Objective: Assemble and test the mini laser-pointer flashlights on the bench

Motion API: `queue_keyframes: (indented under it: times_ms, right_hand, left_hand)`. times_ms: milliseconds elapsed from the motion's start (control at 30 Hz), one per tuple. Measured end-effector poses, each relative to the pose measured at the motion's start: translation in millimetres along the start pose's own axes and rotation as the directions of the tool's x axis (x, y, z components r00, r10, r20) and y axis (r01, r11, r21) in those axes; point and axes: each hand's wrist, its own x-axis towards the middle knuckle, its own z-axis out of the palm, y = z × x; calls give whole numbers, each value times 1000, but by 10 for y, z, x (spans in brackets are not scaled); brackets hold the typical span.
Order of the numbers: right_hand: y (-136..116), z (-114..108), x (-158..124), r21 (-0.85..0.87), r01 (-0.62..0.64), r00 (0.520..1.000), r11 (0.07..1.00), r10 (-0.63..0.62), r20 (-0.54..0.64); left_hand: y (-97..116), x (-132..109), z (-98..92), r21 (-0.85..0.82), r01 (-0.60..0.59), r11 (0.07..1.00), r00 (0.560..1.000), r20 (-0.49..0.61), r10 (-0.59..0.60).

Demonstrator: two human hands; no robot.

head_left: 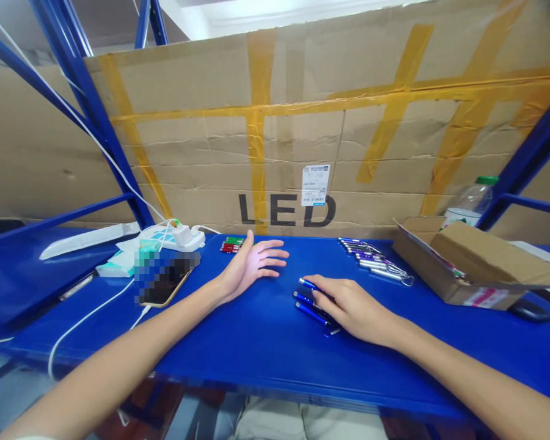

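Note:
My left hand (pixel 252 263) is raised over the blue table with its fingers stretched and its palm turned to the right. A pale purple glow lies on that palm. My right hand (pixel 360 308) is closed on a small blue flashlight (pixel 308 283), whose silver tip points left toward the lit palm. Two more blue flashlights (pixel 312 314) lie just below it, partly covered by my right fingers. Behind my left hand is a small group of red and green flashlights (pixel 230 245). Purple, silver and dark ones (pixel 376 263), some with clips, lie in a row farther right.
On the left are a phone (pixel 167 287) on a white cable, a tissue pack (pixel 119 260) and a power strip (pixel 192 238). An open cardboard box (pixel 462 290) stands right, with a bottle (pixel 472 198) behind it. A large taped carton (pixel 201 165) walls off the back.

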Motion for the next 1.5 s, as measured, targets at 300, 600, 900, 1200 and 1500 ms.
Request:
queue_keyframes:
  times_ms: [300,600,900,1200,1500]
  right_hand:
    - [-27,-2,1,-9,-12,1000,1000,11,-16]
    - [-34,-15,3,-10,-15,999,1000,16,39]
    - [-46,-31,-10,4,45,999,999,-45,7]
    - [-5,1,6,-119,-79,997,990,81,16]
    - [-58,-37,4,-56,-30,1000,998,30,6]
  left_hand:
    - [2,5,-4,1,0,1000,1000,15,0]
    - [-2,5,-7,9,-1,1000,1000,23,1]
    - [-1,6,-8,3,-4,1000,1000,16,3]
    - [-2,2,-10,13,0,1000,999,37,0]
    - [1,0,-18,23,-5,1000,999,52,4]
